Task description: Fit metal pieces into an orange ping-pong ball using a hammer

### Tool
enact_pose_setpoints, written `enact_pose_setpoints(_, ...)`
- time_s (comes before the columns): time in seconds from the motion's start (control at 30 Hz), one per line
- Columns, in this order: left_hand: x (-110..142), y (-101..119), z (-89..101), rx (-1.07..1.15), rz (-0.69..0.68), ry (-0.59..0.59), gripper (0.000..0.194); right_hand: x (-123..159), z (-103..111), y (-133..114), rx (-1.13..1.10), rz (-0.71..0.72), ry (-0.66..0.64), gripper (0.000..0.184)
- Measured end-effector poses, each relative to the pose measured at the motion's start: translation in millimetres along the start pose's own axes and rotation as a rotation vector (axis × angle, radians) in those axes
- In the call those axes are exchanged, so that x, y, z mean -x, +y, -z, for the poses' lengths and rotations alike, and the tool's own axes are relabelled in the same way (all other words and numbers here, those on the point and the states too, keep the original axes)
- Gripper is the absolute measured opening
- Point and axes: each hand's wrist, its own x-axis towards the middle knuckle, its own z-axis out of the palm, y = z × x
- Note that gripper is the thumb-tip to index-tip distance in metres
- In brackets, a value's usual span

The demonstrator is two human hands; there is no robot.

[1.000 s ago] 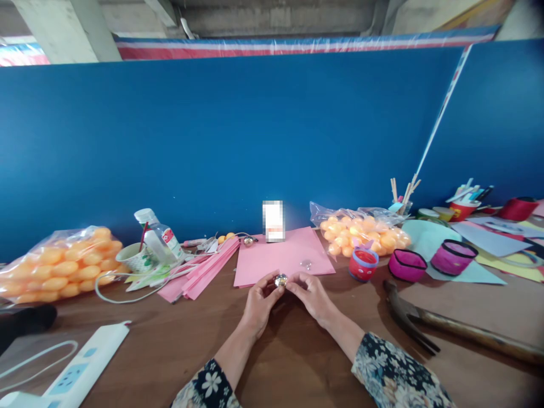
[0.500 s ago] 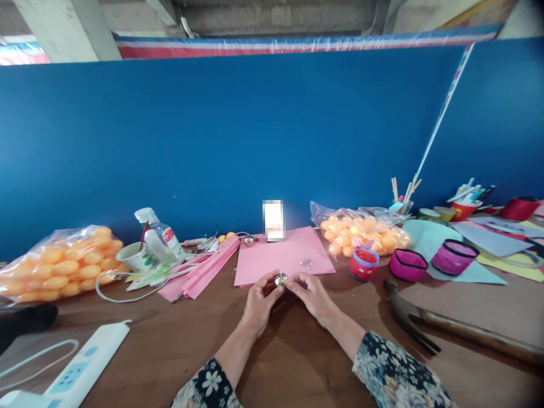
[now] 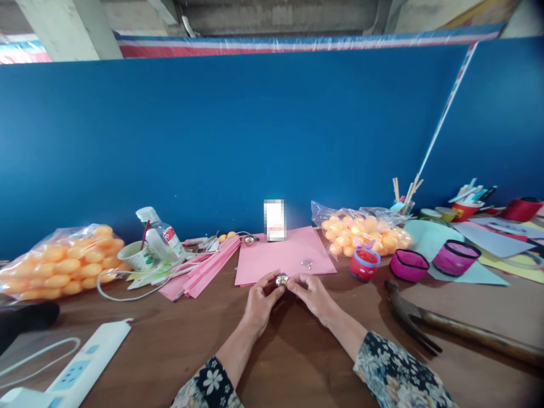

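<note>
A small, shiny, rounded metallic piece (image 3: 281, 279), bell- or ball-like, is held just above the near edge of the pink paper sheets. My left hand (image 3: 260, 303) pinches it between thumb and fingers from the left. At its right side, the closed fingertips of my right hand (image 3: 313, 297) touch it too. On the pink paper (image 3: 280, 255) lies a small clear or silvery bit (image 3: 306, 263), too small to name. Another shiny round piece (image 3: 250, 239) rests at the paper's far left corner. The fingers partly hide the held piece.
On the right lie a claw hammer (image 3: 459, 326), a red cup-like container (image 3: 364, 264) and magenta fabric rings (image 3: 408, 265). Bags of orange balls (image 3: 63, 266) stand on both sides. Pink strips (image 3: 212, 267), a bottle (image 3: 168, 238) and a power strip (image 3: 80, 368) are on the left.
The view has shifted very slightly. Both hands keep their place around the shiny piece, with hardly any visible movement.
</note>
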Motion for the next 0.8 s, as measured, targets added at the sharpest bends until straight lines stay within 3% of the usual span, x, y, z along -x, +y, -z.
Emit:
enact_pose_setpoints(0.47,-0.2,-3.6,0.6,-0.087,-0.047,0.01,0.043,-0.4,-2.4,-4.0,-0.125,-0.125,-0.02,0.028)
enact_pose_setpoints(0.8,-0.9,-4.3,0.8,-0.135,-0.056,0.001,0.042,-0.3,-0.5,2.5,-0.137,-0.096,-0.008,0.026)
